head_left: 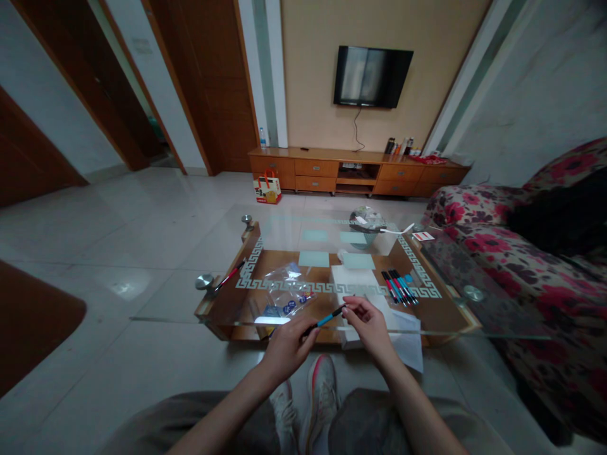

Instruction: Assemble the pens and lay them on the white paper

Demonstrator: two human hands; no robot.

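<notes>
My left hand (290, 344) is closed around the lower end of a blue and black pen (328, 317), just above the near edge of the glass coffee table (165, 303). At the pen's other, black end, the fingers of my right hand (367, 323) are pinched together. Right of my hands, several red and blue pens (399, 287) lie side by side on the glass. A clear plastic bag (287, 287) with blue round marks lies to the left. Farther left rests a single red and black pen (231, 276), slanted near a metal table fitting.
A white box (353, 278) and a sheet of paper (408, 341) show at the table's near side. A bowl-like container (367, 220) stands at the far right of the glass. The flowered sofa (478, 246) borders the right side; a TV cabinet (313, 169) stands beyond.
</notes>
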